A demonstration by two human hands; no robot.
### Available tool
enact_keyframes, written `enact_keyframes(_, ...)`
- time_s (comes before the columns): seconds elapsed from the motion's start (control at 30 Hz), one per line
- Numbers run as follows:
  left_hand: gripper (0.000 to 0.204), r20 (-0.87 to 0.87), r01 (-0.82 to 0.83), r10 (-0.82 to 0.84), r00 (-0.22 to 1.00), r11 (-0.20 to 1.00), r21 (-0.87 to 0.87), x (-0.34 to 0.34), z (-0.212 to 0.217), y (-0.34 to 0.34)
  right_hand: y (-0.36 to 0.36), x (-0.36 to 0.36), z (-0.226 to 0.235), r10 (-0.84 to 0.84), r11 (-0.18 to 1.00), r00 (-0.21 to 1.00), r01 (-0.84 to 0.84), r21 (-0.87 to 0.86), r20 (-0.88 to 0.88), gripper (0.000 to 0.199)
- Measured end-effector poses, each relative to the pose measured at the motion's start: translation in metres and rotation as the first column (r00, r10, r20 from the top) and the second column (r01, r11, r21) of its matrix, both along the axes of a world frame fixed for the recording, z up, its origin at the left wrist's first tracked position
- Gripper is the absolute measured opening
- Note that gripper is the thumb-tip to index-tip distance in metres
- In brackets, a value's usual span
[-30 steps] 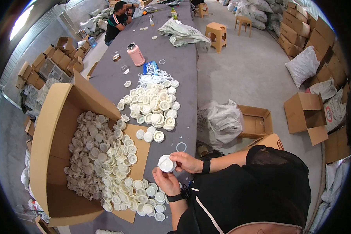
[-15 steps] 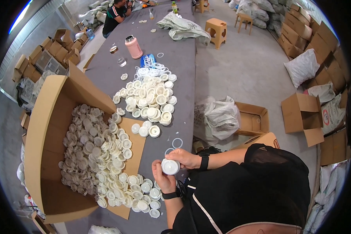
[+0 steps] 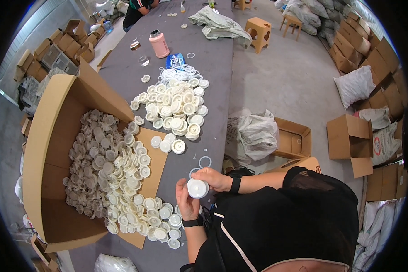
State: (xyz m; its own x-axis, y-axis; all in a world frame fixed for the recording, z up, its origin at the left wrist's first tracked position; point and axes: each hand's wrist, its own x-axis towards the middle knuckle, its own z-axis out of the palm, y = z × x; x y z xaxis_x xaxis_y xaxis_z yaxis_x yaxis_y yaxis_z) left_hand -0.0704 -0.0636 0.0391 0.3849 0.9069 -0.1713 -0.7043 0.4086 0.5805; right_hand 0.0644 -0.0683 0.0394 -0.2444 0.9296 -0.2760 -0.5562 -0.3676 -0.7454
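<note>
Between my two hands is a round white plastic cap (image 3: 197, 188), its smooth face turned up. My left hand (image 3: 187, 203) grips it from the near left side, fingers bent against the rim. My right hand (image 3: 215, 178) pinches its upper right edge. The cap's underside is hidden. Just beyond my right hand, two thin white rings (image 3: 205, 162) lie on the grey table. Farther off is a heap of white caps (image 3: 174, 109), with a tangle of white rings (image 3: 179, 75) behind it. A few caps (image 3: 166, 146) lie apart in front of that heap.
At left, a large cardboard box (image 3: 52, 158) lies on its side, caps spilling over its flap onto the table (image 3: 208, 99). A pink bottle (image 3: 158, 44), a clear jar (image 3: 139, 53) and a blue packet (image 3: 175, 61) stand farther back. Stools (image 3: 257, 35), sacks and cartons occupy the floor at right.
My view has shifted slightly, so the far end of the table sits higher in the picture. Both hands keep hold of the cap, which has tilted a little.
</note>
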Motion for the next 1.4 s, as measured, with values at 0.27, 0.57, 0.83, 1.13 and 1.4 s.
enact_keyframes(0.27,0.025,-0.294,0.049,-0.108,0.950,0.978,-0.202,-0.023,-0.076,0.027,0.012,0.016,-0.066,0.092,0.984,0.906,-0.019,-0.179,0.413,0.034)
enact_keyframes(0.57,0.035,-0.898,0.065,0.023,0.439,0.996,0.057,-0.093,-0.119,0.051,0.011,0.020,-0.078,0.191,0.957,0.929,-0.104,-0.271,0.318,0.032)
enact_keyframes(0.83,0.016,-0.798,0.576,0.436,-0.416,0.805,0.140,-0.104,-0.116,-0.004,0.004,0.010,-0.085,0.264,0.932,0.921,-0.167,-0.320,0.287,0.027)
enact_keyframes(1.13,0.010,-0.974,0.138,0.184,0.135,0.969,0.202,-0.077,-0.104,0.016,-0.007,0.000,-0.071,0.011,0.880,0.615,-0.380,0.284,0.789,0.054)
enact_keyframes(1.4,0.011,-0.539,0.085,-0.218,0.814,0.962,-0.261,0.000,-0.118,0.037,-0.007,0.038,-0.096,-0.166,0.934,0.396,-0.231,0.273,0.903,0.023)
